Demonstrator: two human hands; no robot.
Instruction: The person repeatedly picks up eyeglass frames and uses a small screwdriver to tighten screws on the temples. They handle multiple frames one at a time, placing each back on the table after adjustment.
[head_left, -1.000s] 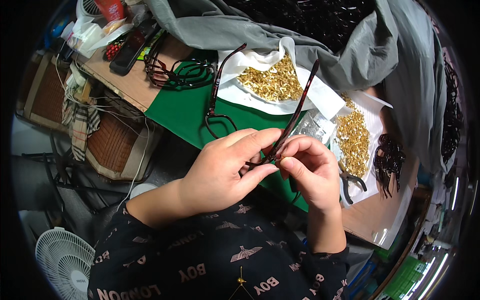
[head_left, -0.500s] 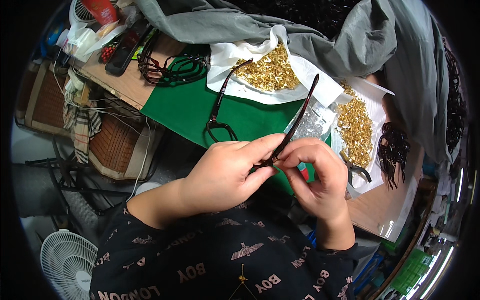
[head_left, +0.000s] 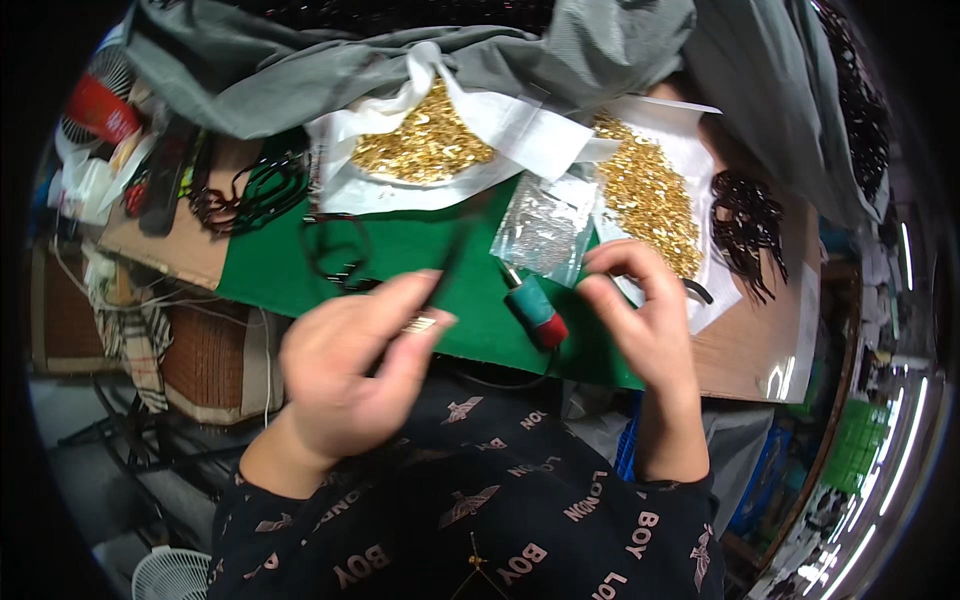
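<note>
My left hand pinches a dark eyeglass temple, smeared by motion, with a gold-coloured bit at its near end. Just beyond that hand lies a dark eyeglass frame; whether it joins the held temple I cannot tell. My right hand hovers at the right with thumb and forefinger apart, nothing seen between them. Nearest to it are a clear plastic bag of tiny silvery parts and a screwdriver with a green and red handle, lying on the green mat.
Two piles of small gold pieces lie on white sheets. Dark temples are heaped at the right, more dark frames at the left. A black tool handle shows beside my right hand. Grey cloth drapes the back edge.
My hands have come apart: the left has moved left with the temple, the right has let go of it and stays at the right. The view has shifted, and the screwdriver now shows fully.
</note>
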